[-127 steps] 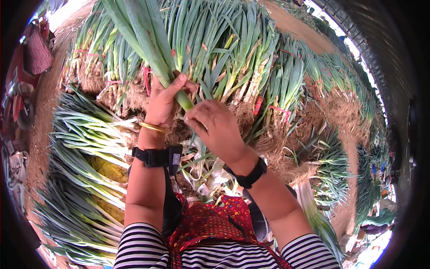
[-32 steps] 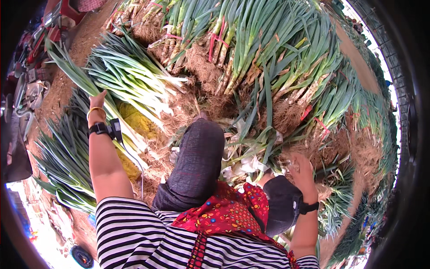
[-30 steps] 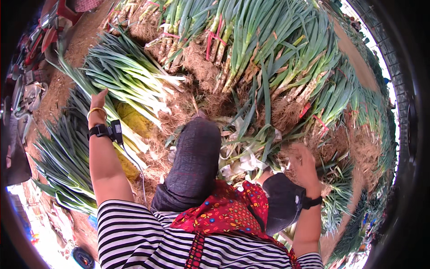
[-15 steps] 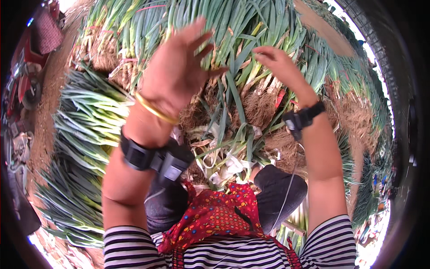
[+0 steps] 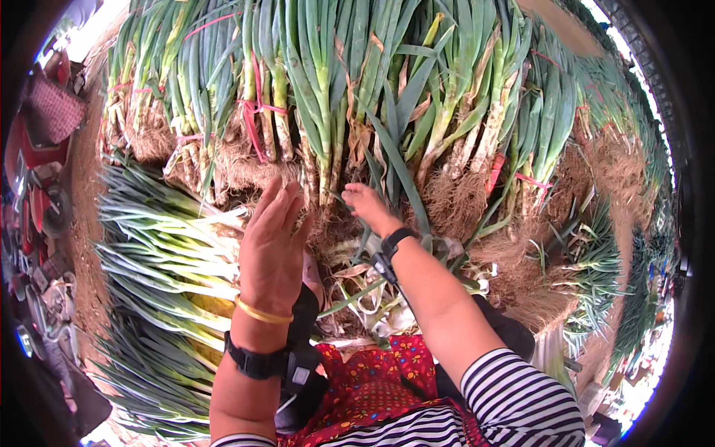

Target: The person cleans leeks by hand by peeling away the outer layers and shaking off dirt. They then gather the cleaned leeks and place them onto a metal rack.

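My left hand (image 5: 274, 257) is open, its fingers stretched upward and nothing in them. It is just below the shaggy roots of a standing bunch of long green onions (image 5: 272, 138) tied with red string. Closer to the middle, my right hand (image 5: 369, 208) has its fingers curled together near the root end of the green onions (image 5: 325, 127). Whatever those fingers pinch, if anything, is too small to make out. The hands are apart. Below them, pale peeled leaves and scraps (image 5: 380, 302) lie between my knees.
A pile of cleaned green onions (image 5: 167, 246) lies to my left. More rooted bunches (image 5: 462, 171) stand across the front and continue to the right. A loose heap of roots (image 5: 521, 276) is beside my right knee. Red vehicles (image 5: 48, 141) stand at the far left.
Both hands have come down toward me from over the bunches. My right hand has moved left and its fingers have curled in. The view has shifted, showing more of the bunches' root ends.
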`<action>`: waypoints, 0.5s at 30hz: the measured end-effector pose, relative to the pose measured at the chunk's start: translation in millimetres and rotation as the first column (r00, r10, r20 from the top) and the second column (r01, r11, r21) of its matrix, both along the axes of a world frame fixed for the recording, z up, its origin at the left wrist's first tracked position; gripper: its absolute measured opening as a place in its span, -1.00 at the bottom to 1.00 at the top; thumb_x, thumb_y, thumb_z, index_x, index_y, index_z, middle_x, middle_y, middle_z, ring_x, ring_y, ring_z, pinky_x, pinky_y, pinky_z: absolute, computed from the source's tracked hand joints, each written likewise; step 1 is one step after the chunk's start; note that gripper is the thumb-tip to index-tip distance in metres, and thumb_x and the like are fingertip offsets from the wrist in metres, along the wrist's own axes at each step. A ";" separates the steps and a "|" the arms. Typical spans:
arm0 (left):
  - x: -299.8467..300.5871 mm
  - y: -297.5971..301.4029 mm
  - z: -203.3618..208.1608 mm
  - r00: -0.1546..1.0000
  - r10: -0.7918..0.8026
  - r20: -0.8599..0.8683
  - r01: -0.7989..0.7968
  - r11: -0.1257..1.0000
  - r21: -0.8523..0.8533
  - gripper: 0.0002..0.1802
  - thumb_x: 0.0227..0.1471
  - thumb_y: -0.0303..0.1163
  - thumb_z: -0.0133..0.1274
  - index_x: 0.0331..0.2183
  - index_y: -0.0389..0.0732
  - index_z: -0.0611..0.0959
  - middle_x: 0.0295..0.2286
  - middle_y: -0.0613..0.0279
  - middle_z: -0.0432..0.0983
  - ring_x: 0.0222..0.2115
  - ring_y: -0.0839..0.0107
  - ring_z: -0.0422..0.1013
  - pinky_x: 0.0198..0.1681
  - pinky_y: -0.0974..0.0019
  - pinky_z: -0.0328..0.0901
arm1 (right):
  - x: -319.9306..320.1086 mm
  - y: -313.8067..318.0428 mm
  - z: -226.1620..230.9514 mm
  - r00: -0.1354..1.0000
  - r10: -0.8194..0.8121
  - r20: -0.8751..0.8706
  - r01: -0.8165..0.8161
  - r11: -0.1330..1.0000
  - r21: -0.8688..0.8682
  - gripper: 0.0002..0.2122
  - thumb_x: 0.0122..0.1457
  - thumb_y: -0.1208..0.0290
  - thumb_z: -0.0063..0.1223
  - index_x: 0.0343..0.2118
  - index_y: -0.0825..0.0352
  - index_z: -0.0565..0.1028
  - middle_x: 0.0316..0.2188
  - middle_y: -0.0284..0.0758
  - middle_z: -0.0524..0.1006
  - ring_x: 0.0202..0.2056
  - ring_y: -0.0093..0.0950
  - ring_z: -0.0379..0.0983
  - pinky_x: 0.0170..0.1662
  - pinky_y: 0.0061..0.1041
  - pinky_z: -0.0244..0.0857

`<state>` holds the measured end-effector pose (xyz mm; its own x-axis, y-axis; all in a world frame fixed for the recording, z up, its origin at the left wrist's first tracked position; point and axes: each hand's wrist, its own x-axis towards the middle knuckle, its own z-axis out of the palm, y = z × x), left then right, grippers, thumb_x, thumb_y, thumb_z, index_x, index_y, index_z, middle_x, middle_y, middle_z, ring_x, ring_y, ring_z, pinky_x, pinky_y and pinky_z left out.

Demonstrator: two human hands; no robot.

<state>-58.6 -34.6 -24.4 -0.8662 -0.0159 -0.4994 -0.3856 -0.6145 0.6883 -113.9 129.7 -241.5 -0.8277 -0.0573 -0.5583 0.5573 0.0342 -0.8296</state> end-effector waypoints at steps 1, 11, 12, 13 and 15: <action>-2.1 -1.0 -0.3 1.000 -0.023 -0.018 0.023 1.000 0.009 -0.50 0.09 -0.25 -0.13 0.06 -0.12 0.26 0.00 0.25 0.25 0.01 0.39 0.13 0.04 0.25 0.04 | 0.7 -7.3 -13.8 0.999 -0.036 -0.007 0.036 0.999 -0.026 -0.50 0.09 0.33 0.00 0.02 0.52 0.20 -0.07 -0.08 0.38 -0.05 -0.36 0.32 -0.02 -0.49 0.17; -15.6 -1.3 5.2 0.997 -0.065 0.041 0.064 0.998 0.011 -0.49 0.08 -0.24 -0.14 0.07 -0.14 0.25 -0.01 0.26 0.26 -0.02 0.43 0.17 0.04 0.29 0.05 | -16.4 -39.7 -77.9 0.972 -0.094 0.214 0.091 0.996 0.024 -0.19 -0.04 0.16 0.12 0.16 0.46 -0.06 0.11 0.00 0.13 0.14 -0.19 0.05 0.11 -0.33 -0.02; -14.1 -1.8 6.1 0.997 -0.066 0.042 0.065 0.998 0.024 -0.49 0.09 -0.24 -0.15 0.07 -0.14 0.25 -0.01 0.27 0.26 -0.02 0.43 0.18 0.04 0.29 0.06 | -15.7 -35.6 -73.1 0.973 -0.036 0.229 0.055 0.996 -0.077 -0.16 -0.08 0.13 0.14 0.16 0.47 -0.06 0.12 0.01 0.10 0.16 -0.19 -0.01 0.13 -0.32 -0.07; -13.0 -2.0 7.3 0.997 -0.064 0.038 0.063 0.998 0.030 -0.49 0.09 -0.24 -0.15 0.07 -0.14 0.25 -0.01 0.27 0.26 -0.02 0.43 0.18 0.04 0.29 0.06 | -15.4 -31.2 -67.5 0.971 0.023 0.236 0.020 0.984 -0.175 -0.12 -0.11 0.10 0.17 0.16 0.47 -0.07 0.14 0.01 0.07 0.18 -0.19 -0.06 0.15 -0.30 -0.13; -10.8 -3.9 10.7 0.995 -0.090 0.030 0.089 0.995 0.032 -0.49 0.08 -0.24 -0.14 0.07 -0.14 0.26 -0.01 0.29 0.27 -0.04 0.44 0.19 0.04 0.29 0.06 | -16.6 -27.2 -42.5 0.966 0.051 0.252 -0.018 0.991 -0.132 -0.14 -0.12 0.06 0.16 0.13 0.48 -0.01 0.11 -0.03 0.12 0.17 -0.20 -0.06 0.16 -0.27 -0.20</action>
